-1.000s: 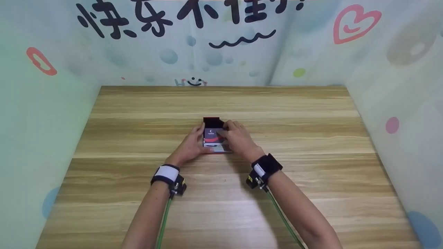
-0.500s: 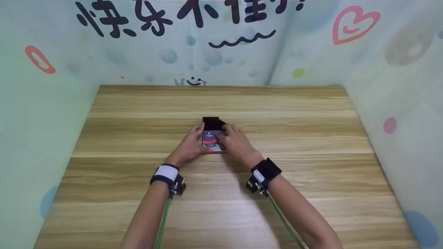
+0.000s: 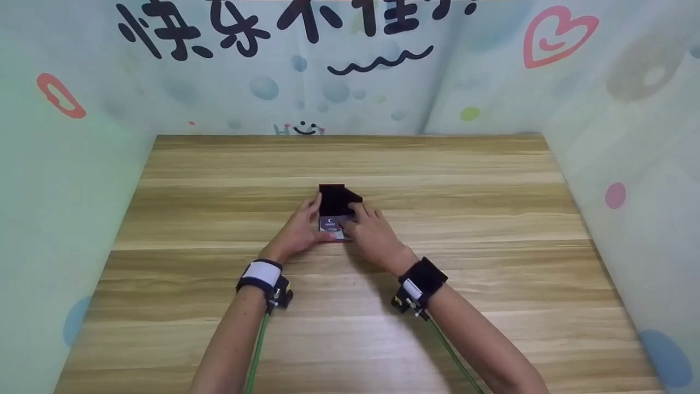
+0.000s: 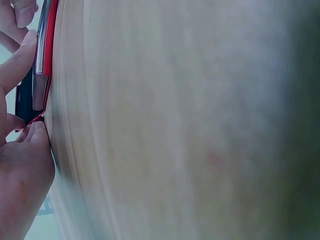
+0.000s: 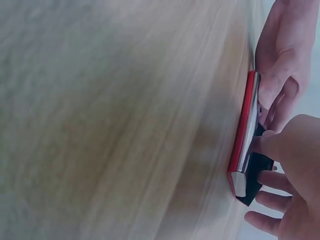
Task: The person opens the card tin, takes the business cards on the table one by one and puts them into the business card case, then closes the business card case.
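A small card case [image 3: 333,198] with a black inside and red cover lies unfolded on the table. In its near half, a dark card [image 3: 330,221] with a white logo lies under a metal frame. My left hand [image 3: 298,232] grips the case's left side, thumb on its near edge. My right hand [image 3: 376,235] is at the case's right side, thumb on the card and fingers by the black flap. The right wrist view shows the red cover [image 5: 241,127] edge-on, below the right hand [image 5: 295,165]. The left hand [image 4: 25,165] holds the case's corner in the left wrist view.
The wood-grain table [image 3: 492,230] spreads around the hands. A printed cloth [image 3: 333,90] with bubbles and characters rises behind it and along both sides. Both wrists wear dark straps with small cameras; a green cable [image 3: 257,350] runs along the left forearm.
The card has slid toward me into the near half of the case, uncovering more of the black inside. My right hand has moved nearer with it; my left hand keeps its place.
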### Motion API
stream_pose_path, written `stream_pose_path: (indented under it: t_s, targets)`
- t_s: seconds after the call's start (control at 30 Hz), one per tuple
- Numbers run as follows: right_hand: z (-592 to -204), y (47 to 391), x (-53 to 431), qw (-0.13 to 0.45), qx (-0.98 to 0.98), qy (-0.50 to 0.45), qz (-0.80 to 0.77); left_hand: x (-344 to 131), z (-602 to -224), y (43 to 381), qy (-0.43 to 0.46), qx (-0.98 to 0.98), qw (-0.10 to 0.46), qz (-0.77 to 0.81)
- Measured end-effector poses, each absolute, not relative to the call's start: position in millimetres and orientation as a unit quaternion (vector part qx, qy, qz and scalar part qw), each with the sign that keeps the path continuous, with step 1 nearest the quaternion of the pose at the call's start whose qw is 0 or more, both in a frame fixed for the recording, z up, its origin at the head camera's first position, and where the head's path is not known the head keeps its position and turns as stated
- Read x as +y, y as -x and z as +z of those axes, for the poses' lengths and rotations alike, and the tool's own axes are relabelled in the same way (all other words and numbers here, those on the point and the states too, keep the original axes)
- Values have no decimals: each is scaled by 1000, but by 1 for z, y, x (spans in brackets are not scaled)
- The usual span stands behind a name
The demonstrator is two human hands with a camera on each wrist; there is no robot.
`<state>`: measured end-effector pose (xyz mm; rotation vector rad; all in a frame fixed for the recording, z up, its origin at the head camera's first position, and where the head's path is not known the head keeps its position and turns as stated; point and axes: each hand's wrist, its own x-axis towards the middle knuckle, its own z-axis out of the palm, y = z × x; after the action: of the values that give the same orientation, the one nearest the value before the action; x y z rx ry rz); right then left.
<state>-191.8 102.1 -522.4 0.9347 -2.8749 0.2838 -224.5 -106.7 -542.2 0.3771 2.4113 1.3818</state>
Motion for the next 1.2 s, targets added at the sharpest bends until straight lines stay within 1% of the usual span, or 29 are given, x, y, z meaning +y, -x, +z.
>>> stream_pose_path:
  t_s: [0.2,0.37,0.47,0.53,0.63,0.73,0.8,0.9,1.0,1.2]
  targets:
    - [-523,186,101,70,-941,-316,96,-109,-539,225,-132,849,165,483]
    - [-524,189,104,50,-941,-311,127,-110,-538,225,-137,861,165,461]
    - [-521,198,110,36,-945,-273,179,-109,-538,225,-134,861,170,461]
    - [-519,206,113,20,-947,-236,214,-108,-537,225,-132,861,170,461]
    - [-519,215,119,-22,-950,-193,243,-106,-537,225,-140,858,168,464]
    - [-521,220,122,-68,-949,-176,252,-105,-537,225,-149,845,169,485]
    - [-522,220,123,-78,-946,-175,262,-104,-537,224,-152,831,171,507]
    - [-522,218,123,-73,-940,-176,282,-105,-535,221,-153,807,176,543]
    - [-522,213,124,-56,-938,-187,286,-108,-529,218,-162,800,176,550]
    - [-528,196,131,11,-937,-240,253,-116,-522,208,-189,830,166,497]
